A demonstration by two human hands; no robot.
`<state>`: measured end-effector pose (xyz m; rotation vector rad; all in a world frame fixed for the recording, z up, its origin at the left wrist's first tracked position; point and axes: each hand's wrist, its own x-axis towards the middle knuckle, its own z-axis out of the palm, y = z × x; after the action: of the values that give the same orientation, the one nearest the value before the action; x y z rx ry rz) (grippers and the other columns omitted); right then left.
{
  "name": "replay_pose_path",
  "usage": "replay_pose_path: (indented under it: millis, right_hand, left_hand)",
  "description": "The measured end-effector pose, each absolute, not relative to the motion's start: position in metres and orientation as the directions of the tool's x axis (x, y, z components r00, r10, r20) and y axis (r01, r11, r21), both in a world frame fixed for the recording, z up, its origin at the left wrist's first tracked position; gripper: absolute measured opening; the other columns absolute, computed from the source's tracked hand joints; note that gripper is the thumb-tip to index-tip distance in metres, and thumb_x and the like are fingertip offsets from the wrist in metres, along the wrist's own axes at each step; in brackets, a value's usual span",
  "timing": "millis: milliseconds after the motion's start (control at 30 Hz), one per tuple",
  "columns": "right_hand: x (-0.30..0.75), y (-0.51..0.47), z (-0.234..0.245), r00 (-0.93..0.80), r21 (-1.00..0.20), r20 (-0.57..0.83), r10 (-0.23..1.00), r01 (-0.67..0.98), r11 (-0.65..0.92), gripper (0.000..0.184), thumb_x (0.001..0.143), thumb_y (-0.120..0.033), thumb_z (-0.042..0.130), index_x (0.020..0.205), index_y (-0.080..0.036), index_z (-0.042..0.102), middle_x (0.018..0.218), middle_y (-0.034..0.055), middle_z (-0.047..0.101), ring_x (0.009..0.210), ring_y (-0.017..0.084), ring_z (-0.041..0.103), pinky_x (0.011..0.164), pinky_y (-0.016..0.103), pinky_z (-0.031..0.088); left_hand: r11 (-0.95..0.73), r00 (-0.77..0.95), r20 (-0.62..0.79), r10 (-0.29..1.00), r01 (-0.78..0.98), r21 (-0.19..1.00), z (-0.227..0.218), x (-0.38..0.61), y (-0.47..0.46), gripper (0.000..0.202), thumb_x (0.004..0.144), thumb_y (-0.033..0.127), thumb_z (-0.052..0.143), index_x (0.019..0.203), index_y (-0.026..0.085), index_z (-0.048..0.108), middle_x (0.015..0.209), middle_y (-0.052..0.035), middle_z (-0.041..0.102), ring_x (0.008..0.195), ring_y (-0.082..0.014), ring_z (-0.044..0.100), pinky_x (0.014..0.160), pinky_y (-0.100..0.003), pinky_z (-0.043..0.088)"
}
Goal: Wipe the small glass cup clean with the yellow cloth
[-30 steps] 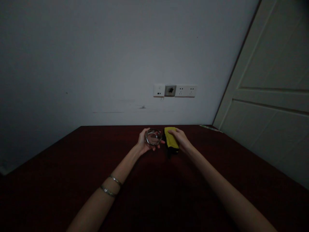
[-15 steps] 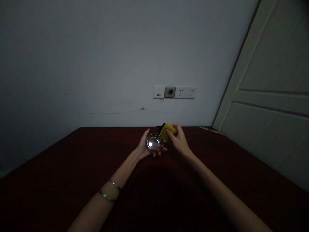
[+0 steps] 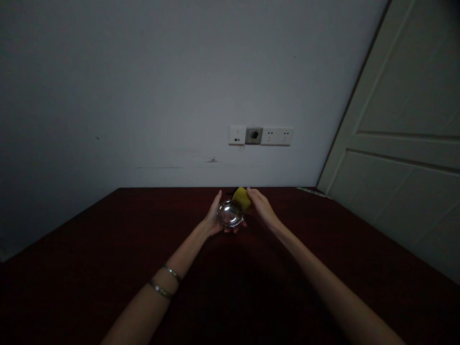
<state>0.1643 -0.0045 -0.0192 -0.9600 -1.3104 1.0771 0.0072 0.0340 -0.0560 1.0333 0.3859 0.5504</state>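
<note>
A small round shiny metal dish (image 3: 230, 213) rests in my left hand (image 3: 213, 219), its polished inside facing up. My left thumb points up along its left side and the fingertips show beneath the rim. My right hand (image 3: 261, 207) grips a yellow cloth (image 3: 242, 197) with a dark part at its left. The cloth is at the dish's upper right rim; whether it presses on the metal I cannot tell. Parts of my right fingers are hidden behind the cloth.
Both hands are above a dark red table (image 3: 151, 211) whose far edge meets a pale wall (image 3: 161, 86). Sockets (image 3: 276, 136) are set in the wall. A pale panelled door (image 3: 406, 143) stands at the right, near a thin strip (image 3: 312, 192) on the table.
My right hand and the cloth have shifted slightly left, and the hand has turned so its back shows more. The dish has tilted a little; my left hand is almost still.
</note>
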Motion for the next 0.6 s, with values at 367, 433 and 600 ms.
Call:
replay_pose_path:
  millis: [367, 433, 600]
  right_hand:
    - [0.18, -0.005, -0.02, -0.322, -0.982, 0.12, 0.939, -0.178, 0.064, 0.03, 0.064, -0.039, 0.072, 0.074, -0.018, 0.053, 0.077, 0.0006, 0.059, 0.064, 0.012, 0.053, 0.054, 0.022, 0.04]
    - [0.182, -0.004, -0.021, -0.342, -0.983, 0.116, 0.932, -0.176, 0.058, 0.03, 0.064, -0.036, 0.073, 0.079, -0.018, 0.055, 0.08, 0.0011, 0.06, 0.067, 0.012, 0.055, 0.058, 0.024, 0.042]
    - [0.186, -0.002, -0.024, -0.372, -0.988, 0.079, 0.925, -0.154, 0.022, 0.042, 0.058, -0.029, 0.076, 0.092, -0.018, 0.054, 0.078, 0.0003, 0.063, 0.067, 0.013, 0.059, 0.061, 0.025, 0.043]
  left_hand:
    - [0.432, 0.815, -0.143, 0.561, -0.141, 0.891, -0.057, 0.008, 0.033, 0.093, 0.077, 0.075, 0.006, 0.095, 0.002, 0.06, 0.072, -0.0231, 0.067, 0.044, -0.0222, 0.06, 0.027, -0.022, 0.028]
    - [0.447, 0.814, -0.174, 0.554, -0.115, 0.887, -0.057, 0.009, 0.032, 0.091, 0.077, 0.075, 0.007, 0.094, 0.003, 0.06, 0.071, -0.0224, 0.068, 0.044, -0.0224, 0.06, 0.027, -0.021, 0.027]
    - [0.481, 0.812, -0.246, 0.53, -0.048, 0.875, -0.062, 0.012, 0.035, 0.088, 0.077, 0.075, 0.012, 0.093, 0.005, 0.061, 0.07, -0.0214, 0.068, 0.044, -0.0226, 0.06, 0.027, -0.022, 0.027]
